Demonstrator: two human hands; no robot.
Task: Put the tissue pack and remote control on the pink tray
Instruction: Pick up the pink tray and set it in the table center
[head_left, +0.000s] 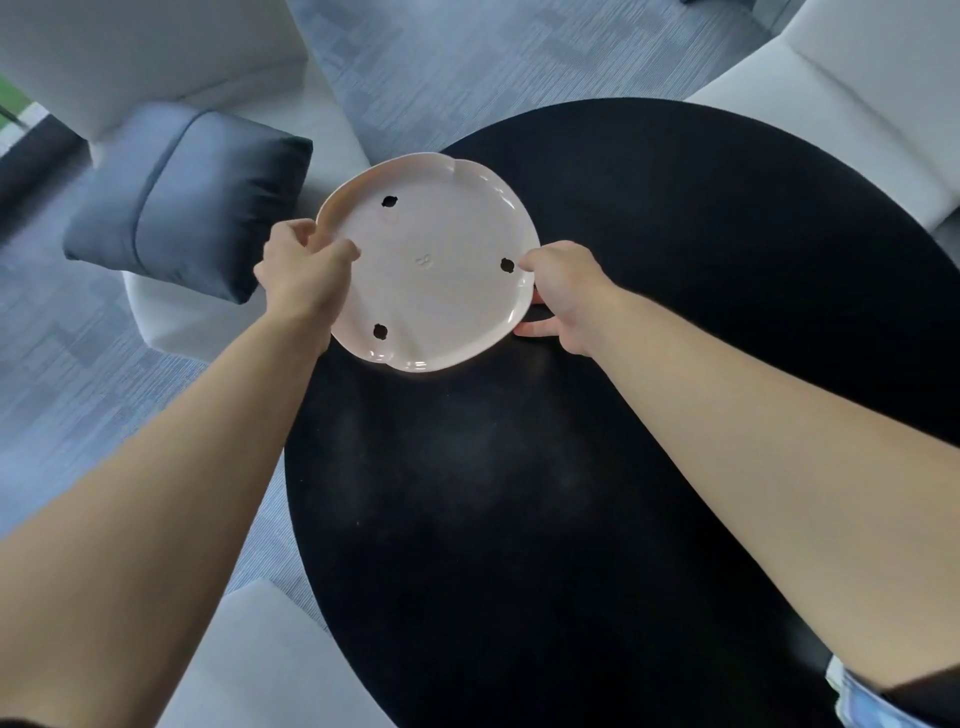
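A pale pink round tray with a scalloped rim and three small dark holes hangs over the far left edge of the round black table. My left hand grips its left rim, thumb on top. My right hand grips its right rim, fingers under the edge. The tray seems slightly tilted and partly off the table. No tissue pack or remote control is in view.
A dark blue cushion lies on a white seat to the left. White seats stand at the far right and near left. Grey carpet surrounds the table.
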